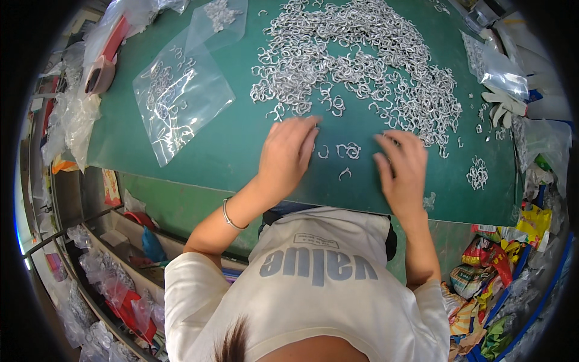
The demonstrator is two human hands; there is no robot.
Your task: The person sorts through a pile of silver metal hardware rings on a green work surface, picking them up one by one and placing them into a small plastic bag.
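A large heap of small silvery C-shaped metal pieces (362, 42) is spread over the far middle of the green table (241, 145). My left hand (286, 148) hovers at the near edge of the heap, fingers stretched to the right and somewhat blurred; I see nothing held in it. To its right, my right hand (403, 166) has thumb and fingers apart and bent inward, with nothing visible between them. Between my hands lie a few separate C-shaped pieces (348, 151), one of them closer to me.
On the left rests a clear plastic bag (211, 96) with similar pieces inside; another bag (232, 27) lies beyond it. A small pile (476, 174) sits at the right, near a white glove (503, 108). A pink-cased object (100, 75) stands at the left edge. Colourful packets (485, 259) crowd the lower right.
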